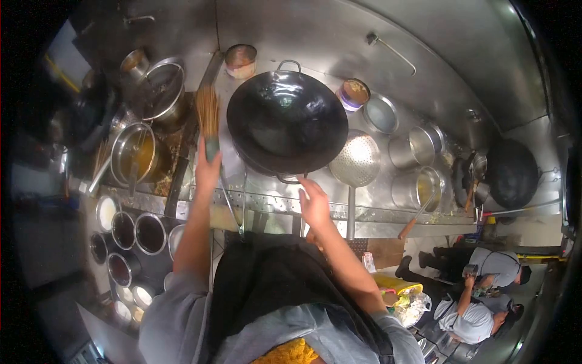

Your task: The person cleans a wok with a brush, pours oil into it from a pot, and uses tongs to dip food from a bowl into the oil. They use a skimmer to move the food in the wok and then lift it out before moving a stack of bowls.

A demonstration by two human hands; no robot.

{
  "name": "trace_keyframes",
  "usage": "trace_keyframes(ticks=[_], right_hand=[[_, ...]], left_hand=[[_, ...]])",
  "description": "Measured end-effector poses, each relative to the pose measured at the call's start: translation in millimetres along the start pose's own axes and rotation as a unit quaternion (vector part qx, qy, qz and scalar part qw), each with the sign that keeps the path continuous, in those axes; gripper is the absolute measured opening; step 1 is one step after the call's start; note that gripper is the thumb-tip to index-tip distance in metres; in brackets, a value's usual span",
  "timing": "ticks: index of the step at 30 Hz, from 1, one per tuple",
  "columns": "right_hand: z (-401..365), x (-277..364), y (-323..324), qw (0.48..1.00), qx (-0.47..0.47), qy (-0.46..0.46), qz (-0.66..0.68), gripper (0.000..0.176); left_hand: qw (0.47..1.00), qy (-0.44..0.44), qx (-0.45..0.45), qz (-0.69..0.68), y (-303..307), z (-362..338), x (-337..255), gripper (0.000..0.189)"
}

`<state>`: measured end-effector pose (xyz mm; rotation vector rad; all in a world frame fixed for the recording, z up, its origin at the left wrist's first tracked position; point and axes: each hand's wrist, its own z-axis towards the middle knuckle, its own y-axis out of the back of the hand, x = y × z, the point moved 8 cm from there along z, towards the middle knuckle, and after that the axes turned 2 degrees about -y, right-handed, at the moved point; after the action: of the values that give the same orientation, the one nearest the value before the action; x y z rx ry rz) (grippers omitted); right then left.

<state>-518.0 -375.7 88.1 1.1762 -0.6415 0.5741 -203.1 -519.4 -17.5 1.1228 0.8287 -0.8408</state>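
Observation:
My left hand [208,168] is closed round the bound grip of a bamboo wok brush [208,115], its bristles pointing away from me, left of the wok. A dark, round-bottomed wok [285,124] with two loop handles sits in front of me, its inside shiny and bare. At its near loop handle is my right hand [314,203], thumb and forefinger apart, fingertips right at the metal loop. A perforated skimmer [356,159] lies just right of the wok, its long handle toward me. Thin metal rods [229,203] run below the brush hand.
Left are a pot of yellowish liquid [134,153], a larger pot [162,91] and several sauce containers [150,234]. Tins [240,60] stand behind the wok. Right are metal pots [414,147] and another wok [513,173]. Two people [494,267] are at the far right.

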Motion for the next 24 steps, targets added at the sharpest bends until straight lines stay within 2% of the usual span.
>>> trace_keyframes(ticks=[1, 3, 4, 6, 7, 8, 9, 10, 11, 12, 13, 14, 15, 16, 17, 18, 19, 22, 23, 24], right_hand=[[-18, -13, 14, 1.000, -0.017, -0.018, -0.006, 0.026], [-68, -60, 44, 0.997, -0.040, -0.064, -0.032, 0.024], [-97, -87, 63, 0.993, -0.049, -0.092, -0.052, 0.022], [-153, -147, 105, 0.964, -0.113, -0.236, 0.045, 0.021], [-187, -196, 129, 0.949, -0.189, -0.250, 0.048, 0.021], [-212, -226, 151, 0.895, -0.258, -0.314, 0.182, 0.019], [-229, -247, 173, 0.854, -0.308, -0.353, 0.229, 0.018], [-247, -282, 193, 0.836, -0.331, -0.362, 0.247, 0.020], [-263, -319, 213, 0.811, -0.356, -0.398, 0.239, 0.020], [-271, -352, 227, 0.818, -0.346, -0.327, 0.323, 0.015], [-275, -358, 243, 0.820, -0.366, -0.348, 0.269, 0.014], [-271, -344, 259, 0.846, -0.341, -0.359, 0.198, 0.018], [-274, -351, 269, 0.858, -0.316, -0.391, 0.109, 0.020], [-286, -368, 282, 0.861, -0.289, -0.417, 0.017, 0.022], [-299, -378, 284, 0.862, -0.287, -0.417, 0.018, 0.022], [-305, -381, 286, 0.881, -0.237, -0.401, -0.080, 0.024], [-309, -381, 285, 0.889, -0.185, -0.380, -0.176, 0.026], [-340, -370, 264, 0.895, -0.140, -0.387, -0.171, 0.027], [-364, -384, 257, 0.892, -0.144, -0.394, -0.167, 0.027], [-391, -412, 241, 0.881, -0.129, -0.445, -0.093, 0.028]], left_hand=[[0.985, 0.161, 0.047, 0.034, 6, -42, -7, 0.075], [0.976, 0.175, 0.076, 0.106, 2, -102, 50, 0.074], [0.976, 0.181, 0.065, 0.106, 3, -120, 58, 0.074], [0.917, 0.269, 0.164, 0.246, 1, -153, 81, 0.077], [0.917, 0.275, 0.150, 0.247, 3, -158, 83, 0.077], [0.912, 0.270, 0.160, 0.263, 1, -160, 83, 0.069], [0.906, 0.268, 0.168, 0.280, 5, -163, 81, 0.062], [0.905, 0.279, 0.148, 0.285, 17, -159, 75, 0.062], [0.908, 0.200, 0.166, 0.329, 21, -141, 55, 0.046], [0.902, 0.118, 0.186, 0.372, 26, -121, 32, 0.034], [0.927, 0.058, 0.026, 0.371, 60, -98, -4, 0.024], [0.924, -0.008, -0.131, 0.359, 96, -80, -45, 0.017], [0.903, -0.120, -0.199, 0.362, 129, -59, -77, 0.015], [0.889, -0.076, -0.234, 0.387, 162, -47, -110, 0.016], [0.832, -0.049, -0.264, 0.486, 192, -33, -111, 0.019], [0.822, -0.043, -0.302, 0.480, 221, -29, -113, 0.023], [0.813, 0.037, -0.305, 0.495, 241, -22, -102, 0.024], [0.877, 0.148, -0.070, 0.452, 279, 24, 87, 0.023], [0.908, 0.196, -0.037, 0.369, 268, 22, 74, 0.023], [0.925, 0.249, -0.011, 0.287, 256, 17, 60, 0.024]])
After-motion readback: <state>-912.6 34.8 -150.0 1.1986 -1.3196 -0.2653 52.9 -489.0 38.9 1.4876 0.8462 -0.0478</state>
